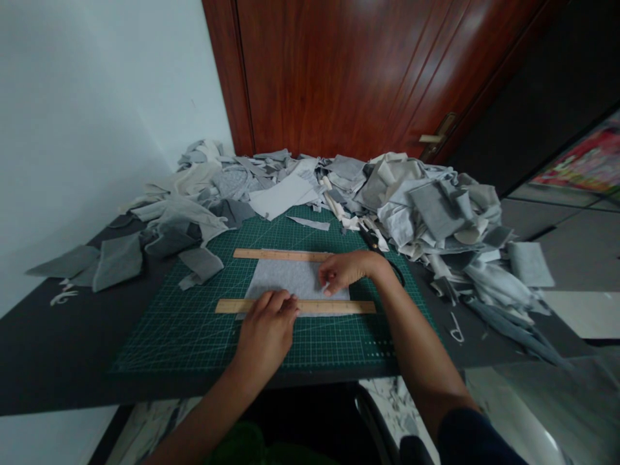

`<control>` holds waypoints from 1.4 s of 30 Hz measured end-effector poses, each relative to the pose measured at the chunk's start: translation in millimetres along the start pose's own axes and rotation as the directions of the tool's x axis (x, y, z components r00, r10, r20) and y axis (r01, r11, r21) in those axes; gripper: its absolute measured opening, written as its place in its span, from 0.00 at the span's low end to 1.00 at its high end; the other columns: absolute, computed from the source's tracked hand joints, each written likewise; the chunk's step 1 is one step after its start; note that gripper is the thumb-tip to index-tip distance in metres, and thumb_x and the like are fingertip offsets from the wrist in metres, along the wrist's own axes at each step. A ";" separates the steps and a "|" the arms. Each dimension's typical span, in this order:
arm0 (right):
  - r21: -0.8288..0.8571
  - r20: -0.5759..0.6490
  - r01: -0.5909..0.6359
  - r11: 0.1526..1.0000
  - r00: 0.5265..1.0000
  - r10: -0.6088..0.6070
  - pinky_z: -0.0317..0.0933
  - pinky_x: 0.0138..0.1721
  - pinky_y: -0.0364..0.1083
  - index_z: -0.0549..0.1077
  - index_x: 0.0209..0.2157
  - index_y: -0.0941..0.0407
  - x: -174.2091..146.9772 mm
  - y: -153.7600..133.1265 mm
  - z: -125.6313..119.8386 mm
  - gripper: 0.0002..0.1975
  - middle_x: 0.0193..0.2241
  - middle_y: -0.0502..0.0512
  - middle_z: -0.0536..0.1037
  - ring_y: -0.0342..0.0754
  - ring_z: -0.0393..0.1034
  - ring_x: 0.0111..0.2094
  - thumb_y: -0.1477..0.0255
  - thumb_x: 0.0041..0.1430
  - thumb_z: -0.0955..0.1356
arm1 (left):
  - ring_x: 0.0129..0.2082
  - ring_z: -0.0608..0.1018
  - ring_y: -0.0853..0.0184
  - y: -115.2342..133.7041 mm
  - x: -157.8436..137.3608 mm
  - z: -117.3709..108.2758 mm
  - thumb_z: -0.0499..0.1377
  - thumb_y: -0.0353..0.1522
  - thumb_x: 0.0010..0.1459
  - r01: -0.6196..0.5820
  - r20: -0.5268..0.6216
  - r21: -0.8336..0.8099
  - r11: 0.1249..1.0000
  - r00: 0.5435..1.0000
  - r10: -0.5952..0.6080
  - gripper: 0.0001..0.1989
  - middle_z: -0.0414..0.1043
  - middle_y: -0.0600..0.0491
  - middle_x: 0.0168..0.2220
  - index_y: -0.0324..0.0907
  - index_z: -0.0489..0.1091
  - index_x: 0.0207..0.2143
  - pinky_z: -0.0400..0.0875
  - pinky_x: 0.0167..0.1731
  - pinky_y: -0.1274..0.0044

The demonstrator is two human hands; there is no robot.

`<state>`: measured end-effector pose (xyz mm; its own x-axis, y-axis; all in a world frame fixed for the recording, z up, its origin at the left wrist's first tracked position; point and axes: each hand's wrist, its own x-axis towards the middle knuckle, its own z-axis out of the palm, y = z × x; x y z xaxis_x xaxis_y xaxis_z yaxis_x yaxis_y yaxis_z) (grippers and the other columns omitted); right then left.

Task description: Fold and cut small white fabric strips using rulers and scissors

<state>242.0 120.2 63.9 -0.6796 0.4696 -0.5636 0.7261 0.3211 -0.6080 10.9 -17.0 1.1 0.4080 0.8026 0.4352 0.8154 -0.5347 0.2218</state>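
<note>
A piece of light grey fabric lies flat on a green cutting mat. One wooden ruler crosses the fabric's near edge, and a second wooden ruler lies along its far edge. Curled fingers of my left hand rest on the near ruler and hold it against the fabric. My right hand is closed in a pinch just over the right part of the fabric. A tiny pale thing shows at its fingertips, too small to name.
Black-handled scissors lie beyond my right hand, partly hidden. A fabric strip is on the mat's far part. Heaped fabric scraps line the back and right, with more scraps at left. A white curved item lies on the dark table.
</note>
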 end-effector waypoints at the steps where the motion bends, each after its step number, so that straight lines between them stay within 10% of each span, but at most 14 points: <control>1: -0.076 -0.025 0.023 0.997 0.999 -0.025 0.57 0.29 0.41 0.76 0.35 0.59 0.1 -3.2 0.1 0.13 0.26 0.46 0.71 0.42 0.64 0.27 0.66 0.52 0.77 | 0.45 0.77 0.55 0.3 0.1 -0.6 0.56 0.26 0.67 -0.001 0.003 0.003 1.000 1.000 0.001 0.11 0.77 0.45 0.46 0.39 0.77 0.47 0.77 0.46 0.61; 42: -0.203 -0.052 -0.100 0.974 0.994 0.092 0.52 0.26 0.43 0.77 0.27 0.57 18.3 -25.2 26.0 0.14 0.23 0.47 0.74 0.46 0.66 0.27 0.61 0.49 0.78 | 0.48 0.73 0.55 9.0 -2.4 -5.1 0.58 0.26 0.67 0.105 0.120 -0.031 0.994 0.988 -0.100 0.11 0.75 0.48 0.48 0.40 0.75 0.50 0.73 0.48 0.61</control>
<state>208.5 99.3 54.4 -0.6040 0.5390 -0.5871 0.7966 0.4327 -0.4222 15.2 -25.2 6.6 0.3707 0.8781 0.3026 0.8404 -0.4558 0.2931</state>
